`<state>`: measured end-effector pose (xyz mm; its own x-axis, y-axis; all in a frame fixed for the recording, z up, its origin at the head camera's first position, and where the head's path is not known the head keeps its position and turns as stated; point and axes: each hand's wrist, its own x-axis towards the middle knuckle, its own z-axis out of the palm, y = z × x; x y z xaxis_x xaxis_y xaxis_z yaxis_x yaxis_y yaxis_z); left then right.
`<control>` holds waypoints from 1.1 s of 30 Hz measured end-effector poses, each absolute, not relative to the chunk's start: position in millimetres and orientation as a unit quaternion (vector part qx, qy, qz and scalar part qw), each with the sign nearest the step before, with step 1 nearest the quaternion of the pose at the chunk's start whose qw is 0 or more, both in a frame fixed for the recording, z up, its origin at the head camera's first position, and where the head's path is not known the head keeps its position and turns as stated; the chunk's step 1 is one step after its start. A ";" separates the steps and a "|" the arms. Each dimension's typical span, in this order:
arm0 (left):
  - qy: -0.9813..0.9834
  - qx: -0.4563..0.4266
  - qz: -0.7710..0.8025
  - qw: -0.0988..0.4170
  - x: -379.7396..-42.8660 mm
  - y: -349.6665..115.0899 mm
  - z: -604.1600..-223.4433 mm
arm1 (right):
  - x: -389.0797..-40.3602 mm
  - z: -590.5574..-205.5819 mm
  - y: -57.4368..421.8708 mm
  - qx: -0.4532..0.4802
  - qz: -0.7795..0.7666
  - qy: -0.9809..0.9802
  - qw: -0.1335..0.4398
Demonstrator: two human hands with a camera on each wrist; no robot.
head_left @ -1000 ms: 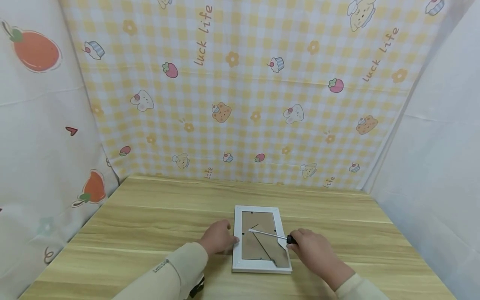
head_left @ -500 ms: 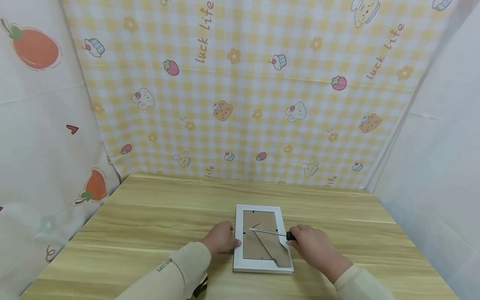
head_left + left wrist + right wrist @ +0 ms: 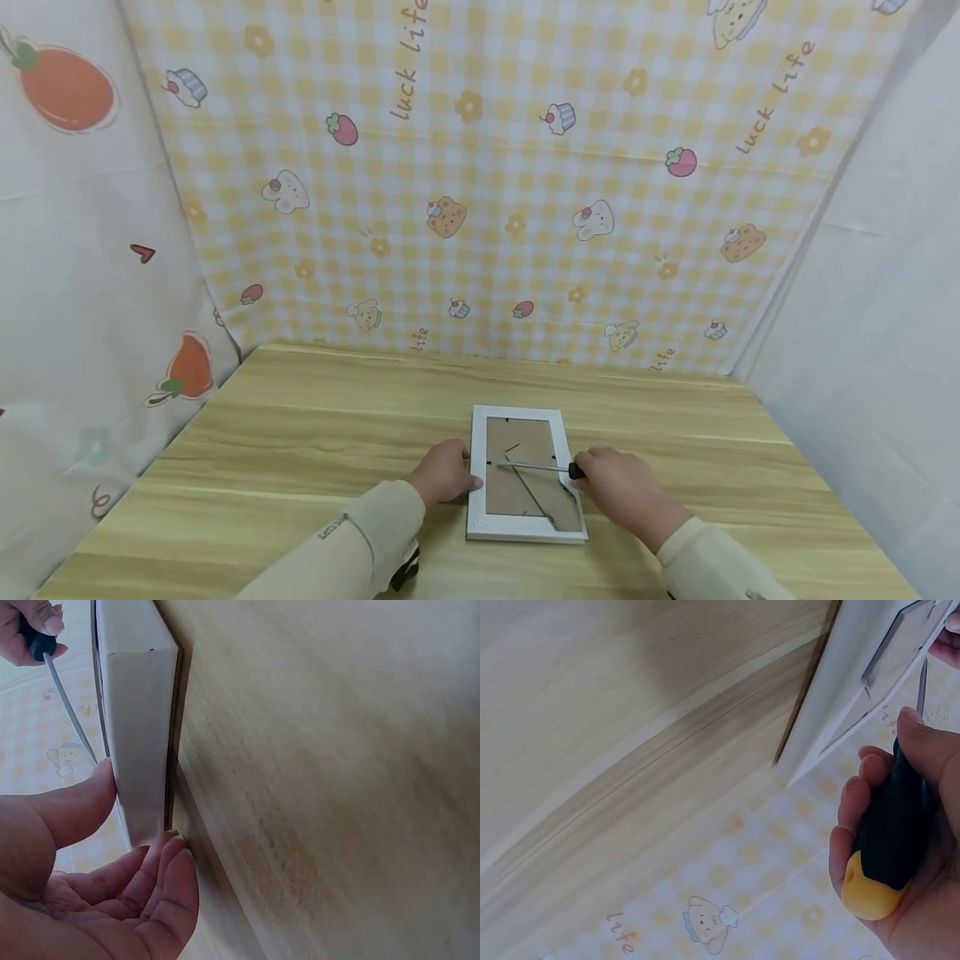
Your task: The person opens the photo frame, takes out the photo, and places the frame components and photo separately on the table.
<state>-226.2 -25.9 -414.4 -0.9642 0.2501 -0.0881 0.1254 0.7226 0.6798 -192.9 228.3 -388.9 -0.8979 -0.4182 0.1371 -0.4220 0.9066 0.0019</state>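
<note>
A white picture frame [image 3: 517, 527] lies face down on the wooden table, its brown backboard [image 3: 513, 492] and small black tabs facing up. My left hand [image 3: 442, 472] holds the frame's left side, thumb on the border and curled fingers at the lower edge, as the left wrist view shows. My right hand [image 3: 618, 483] grips a screwdriver [image 3: 892, 825] by its black handle with a yellow end. The metal shaft reaches across the backboard from the right, its tip close to the left-hand tab [image 3: 489, 462]. A dark, thin stand outline runs slantwise over the backboard.
The wooden table [image 3: 315, 425] extends around the frame on all sides. Behind it hangs a yellow checked cloth [image 3: 480, 167] with cartoon prints. Pale cloths [image 3: 862, 317] hang at both sides.
The screwdriver tip has shifted slightly toward the near side of the frame, level with the left tab. Both hands keep their holds, and the head view has moved a little.
</note>
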 end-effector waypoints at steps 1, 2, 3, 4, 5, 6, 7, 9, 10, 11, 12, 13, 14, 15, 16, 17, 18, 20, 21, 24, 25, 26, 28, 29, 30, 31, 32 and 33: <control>0.924 0.105 0.356 0.086 -226.3 -25.9 -414.0 | -194.1 -389.5 227.8 0.218 0.009 -0.974 0.066; 0.924 0.108 0.356 0.086 -226.1 -25.9 -413.0 | -195.0 -390.2 227.5 0.221 0.004 -0.973 0.067; 0.924 0.110 0.357 0.087 -226.1 -25.7 -412.1 | -195.8 -390.9 227.3 0.225 0.000 -0.972 0.067; 0.924 0.112 0.356 0.088 -226.0 -25.6 -411.3 | -196.6 -391.7 227.2 0.230 -0.003 -0.971 0.070; 0.923 0.112 0.357 0.090 -226.1 -25.4 -410.4 | -197.3 -392.3 227.1 0.234 -0.006 -0.969 0.072; 0.923 0.113 0.357 0.090 -226.1 -25.4 -409.7 | -197.8 -392.6 226.9 0.238 -0.007 -0.968 0.074; 0.923 0.115 0.356 0.090 -226.3 -25.3 -409.5 | -198.4 -392.6 226.5 0.242 -0.005 -0.967 0.075; 0.923 0.114 0.356 0.091 -226.5 -25.2 -409.1 | -199.3 -392.0 225.4 0.245 0.003 -0.967 0.073; 0.924 0.115 0.354 0.090 -226.6 -25.3 -409.2 | -199.8 -391.4 224.7 0.245 0.006 -0.967 0.072; 0.924 0.114 0.353 0.089 -227.0 -25.4 -409.3 | -200.2 -390.6 223.9 0.244 0.010 -0.967 0.068; 0.925 0.115 0.351 0.088 -227.3 -25.4 -409.4 | -200.6 -389.8 223.0 0.242 0.013 -0.968 0.066; 0.925 0.114 0.350 0.089 -227.8 -25.5 -409.6 | -201.0 -389.1 222.1 0.239 0.016 -0.969 0.062; 0.925 0.112 0.351 0.090 -228.0 -25.6 -409.4 | -201.2 -388.4 221.2 0.236 0.018 -0.970 0.059; 0.925 0.111 0.351 0.091 -228.3 -25.8 -409.5 | -201.2 -387.4 220.4 0.233 0.019 -0.971 0.057; 0.925 0.109 0.353 0.093 -228.4 -26.0 -409.0 | -201.3 -386.5 219.6 0.232 0.021 -0.971 0.054; 0.924 0.108 0.355 0.094 -228.5 -26.2 -408.5 | -201.4 -385.6 218.8 0.231 0.022 -0.971 0.052; 0.923 0.107 0.357 0.095 -228.3 -26.4 -408.1 | -201.5 -384.9 218.0 0.229 0.025 -0.972 0.049; 0.921 0.107 0.361 0.099 -228.7 -26.9 -408.2 | -202.3 -383.9 216.8 0.223 0.032 -0.973 0.039; 0.921 0.107 0.362 0.100 -229.0 -27.1 -408.5 | -203.2 -383.7 216.5 0.222 0.032 -0.974 0.034; 0.919 0.110 0.365 0.102 -230.4 -27.7 -410.6 | -207.1 -385.6 216.6 0.214 0.040 -0.976 0.015; 0.919 0.111 0.364 0.104 -230.8 -27.9 -411.2 | -208.3 -386.5 217.1 0.213 0.043 -0.976 0.010; 0.918 0.112 0.365 0.105 -230.9 -28.0 -411.7 | -209.7 -387.7 217.8 0.215 0.045 -0.976 0.007; 0.917 0.114 0.367 0.107 -230.5 -28.2 -411.6 | -211.4 -389.2 219.4 0.221 0.052 -0.974 -0.001; 0.916 0.114 0.369 0.109 -230.0 -28.2 -411.3 | -211.9 -389.5 220.0 0.224 0.057 -0.973 -0.005; 0.915 0.114 0.371 0.110 -229.3 -28.1 -410.9 | -212.4 -390.2 220.9 0.228 0.062 -0.972 -0.009; 0.915 0.115 0.372 0.111 -228.8 -28.1 -410.7 | -213.0 -390.9 221.9 0.232 0.067 -0.970 -0.013; 0.914 0.115 0.373 0.112 -228.1 -28.0 -410.5 | -213.8 -391.7 222.7 0.236 0.071 -0.969 -0.017; 0.913 0.115 0.375 0.113 -227.4 -28.0 -410.5 | -214.6 -392.3 223.5 0.240 0.074 -0.968 -0.021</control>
<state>-227.4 -28.0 -410.5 -0.9482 0.2942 -0.1199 0.1252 0.6930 0.7100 -214.6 223.5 -392.3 -0.8840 -0.4675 -0.0043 -0.4614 0.8738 -0.1535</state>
